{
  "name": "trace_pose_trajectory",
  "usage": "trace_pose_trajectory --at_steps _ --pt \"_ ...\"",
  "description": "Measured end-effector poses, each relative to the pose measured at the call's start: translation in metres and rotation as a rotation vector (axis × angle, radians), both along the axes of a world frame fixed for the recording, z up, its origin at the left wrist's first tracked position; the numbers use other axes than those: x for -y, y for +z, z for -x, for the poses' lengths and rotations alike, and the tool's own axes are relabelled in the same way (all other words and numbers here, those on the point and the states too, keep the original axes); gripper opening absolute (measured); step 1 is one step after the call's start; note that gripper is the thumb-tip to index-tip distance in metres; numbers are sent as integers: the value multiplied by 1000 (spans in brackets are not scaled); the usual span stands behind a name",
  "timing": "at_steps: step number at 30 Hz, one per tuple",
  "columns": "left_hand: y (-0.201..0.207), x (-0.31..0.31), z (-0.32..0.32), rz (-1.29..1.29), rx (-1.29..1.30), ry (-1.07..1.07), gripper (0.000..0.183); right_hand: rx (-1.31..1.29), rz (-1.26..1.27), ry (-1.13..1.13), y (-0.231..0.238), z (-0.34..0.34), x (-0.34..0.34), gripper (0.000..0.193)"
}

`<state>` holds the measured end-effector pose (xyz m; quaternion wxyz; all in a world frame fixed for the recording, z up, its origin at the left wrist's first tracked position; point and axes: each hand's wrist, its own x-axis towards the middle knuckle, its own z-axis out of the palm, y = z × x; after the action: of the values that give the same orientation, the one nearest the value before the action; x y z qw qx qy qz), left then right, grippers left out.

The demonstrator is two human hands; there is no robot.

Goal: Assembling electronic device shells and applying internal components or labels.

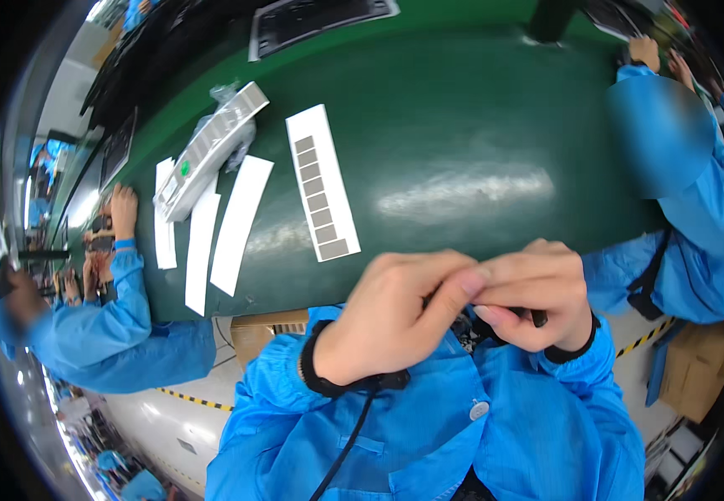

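My left hand (395,313) and my right hand (537,292) meet at the table's near edge, in front of my chest. Both have their fingers curled and pinched together, the fingertips touching. Whatever lies between them is hidden; a small dark bit shows under the right fingers, too little to name. Just beyond the left hand lies a white strip (343,196) carrying a column of grey rectangular stickers. Farther left, a white strip without stickers (242,225) and another white strip (203,250) lie side by side. Behind them rests a stack of sticker strips (211,150) with a green dot and clear plastic wrap.
The green table (462,108) spreads ahead. A dark framed panel (320,23) lies at its far edge. Blue-clad co-workers sit at the left (111,342) and right (688,209). A black cord (347,451) runs from my left wrist. Cardboard boxes (700,367) stand at the right.
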<state>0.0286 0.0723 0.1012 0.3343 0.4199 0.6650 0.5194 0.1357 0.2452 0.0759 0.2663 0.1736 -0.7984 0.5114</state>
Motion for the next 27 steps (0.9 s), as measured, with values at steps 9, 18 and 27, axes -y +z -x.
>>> trace_pose_trajectory --at_steps 9,18,27 --pt "-26 6 5 19 414 -63 20 96 -180 -48 0 -4 18 16" --pt "-39 2 22 80 376 -155 32 194 -181 -95 -8 -7 25 16" --pt "-30 6 25 110 428 -238 26 62 -83 -1 -18 -6 22 19"
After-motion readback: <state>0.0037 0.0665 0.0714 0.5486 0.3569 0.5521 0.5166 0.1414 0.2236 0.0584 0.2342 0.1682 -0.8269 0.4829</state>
